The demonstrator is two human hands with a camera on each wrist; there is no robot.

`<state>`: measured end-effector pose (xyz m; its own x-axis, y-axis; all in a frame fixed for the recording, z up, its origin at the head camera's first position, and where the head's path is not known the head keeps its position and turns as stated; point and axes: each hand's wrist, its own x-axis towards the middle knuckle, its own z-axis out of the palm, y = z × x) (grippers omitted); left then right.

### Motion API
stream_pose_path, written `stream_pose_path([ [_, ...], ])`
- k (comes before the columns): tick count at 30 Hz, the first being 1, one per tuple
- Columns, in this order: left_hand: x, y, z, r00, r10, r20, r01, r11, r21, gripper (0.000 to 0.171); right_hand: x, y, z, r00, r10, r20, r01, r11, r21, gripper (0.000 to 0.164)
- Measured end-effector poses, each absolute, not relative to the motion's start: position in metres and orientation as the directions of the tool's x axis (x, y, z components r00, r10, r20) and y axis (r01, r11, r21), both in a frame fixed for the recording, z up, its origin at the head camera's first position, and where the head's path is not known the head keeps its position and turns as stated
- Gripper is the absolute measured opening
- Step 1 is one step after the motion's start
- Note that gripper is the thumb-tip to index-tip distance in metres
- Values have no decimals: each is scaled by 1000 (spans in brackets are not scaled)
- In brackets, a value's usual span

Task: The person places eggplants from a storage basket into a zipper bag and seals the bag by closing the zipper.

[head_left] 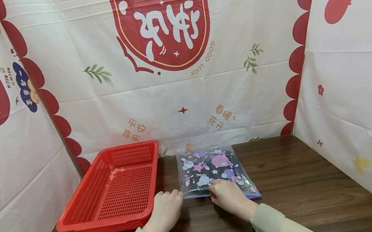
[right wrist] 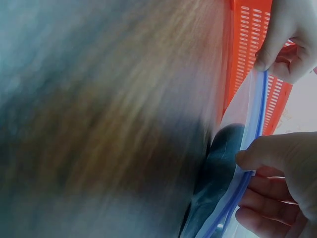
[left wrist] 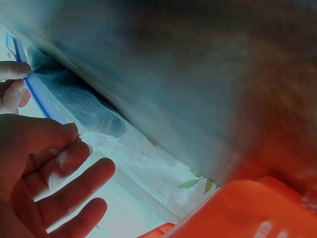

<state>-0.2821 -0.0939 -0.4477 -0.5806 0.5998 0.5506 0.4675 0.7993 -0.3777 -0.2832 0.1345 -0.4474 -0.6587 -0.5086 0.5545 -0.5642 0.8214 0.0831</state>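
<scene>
A clear zip bag (head_left: pixel 209 170) with a pink, purple and white cartoon print lies on the table, its blue-purple zip strip (right wrist: pixel 262 101) toward me. Something dark and soft-looking (right wrist: pixel 218 158) fills much of it. My left hand (head_left: pixel 167 212) pinches the bag's near left corner between thumb and forefinger; its other fingers spread away from the bag in the left wrist view. My right hand (head_left: pixel 231 199) pinches the zip strip partway along, thumb on top and fingers beneath. A small pale slider (right wrist: pixel 250 173) shows under that thumb.
A red plastic basket (head_left: pixel 60 226) with slotted sides stands left of the bag, close beside my left hand. Dark wood tabletop (head_left: pixel 304 186) extends to the right. Printed white cloth (head_left: pixel 183 93) hangs behind and at both sides.
</scene>
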Motion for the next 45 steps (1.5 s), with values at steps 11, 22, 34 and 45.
stream_pose_path([
  [11, -282, -94, -448, -576, 600, 555, 466, 799, -380, 12, -284, 137, -448, -662, -507, 553, -569, 820, 70, 22],
  [22, -282, -94, -446, -586, 597, 548, 467, 801, -373, 10, -283, 141, -448, -660, -502, 560, -570, 819, 62, 23],
  [34, -281, -93, -446, -603, 600, 527, 473, 800, -369, 11, -282, 143, -448, -672, -493, 553, -560, 827, 56, 23],
  [45, -281, -92, -443, -627, 603, 493, 488, 797, -355, 10, -282, 145, -448, -660, -497, 563, -571, 819, 55, 24],
])
